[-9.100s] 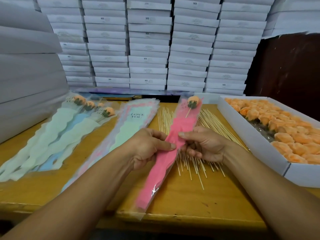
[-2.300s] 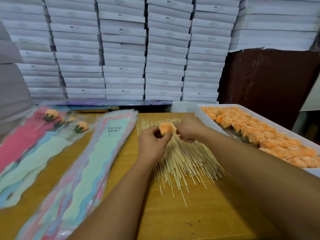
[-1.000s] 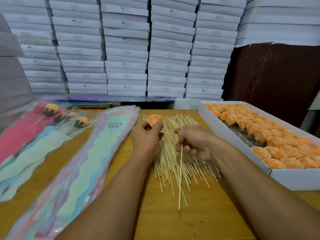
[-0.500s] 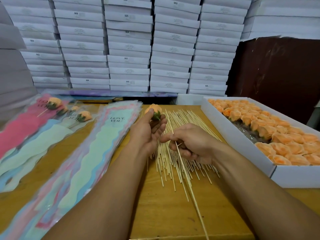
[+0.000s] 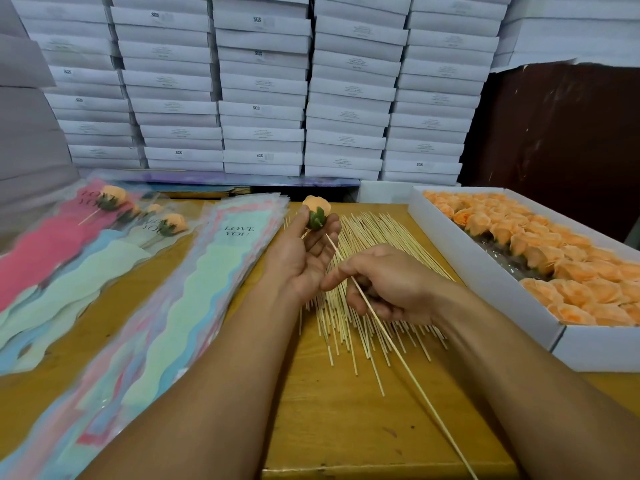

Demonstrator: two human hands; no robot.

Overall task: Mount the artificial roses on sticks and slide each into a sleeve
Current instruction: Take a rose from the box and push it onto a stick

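- Left hand (image 5: 300, 252): palm up, fingertips pinch an orange rose (image 5: 316, 210) with its green base facing the viewer.
- Right hand (image 5: 388, 284): fingers curled, gripping one stick (image 5: 391, 344); its upper tip lies just beside the rose base.
- Stick pile (image 5: 367, 271): on the table (image 5: 346, 427), beneath both hands.
- Empty sleeves (image 5: 194, 306): stacked to the left.

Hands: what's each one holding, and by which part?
Left hand pinches a rose by its green base, bloom pointing away. Right hand pinches a stick near its upper end, tip close to the rose's base.
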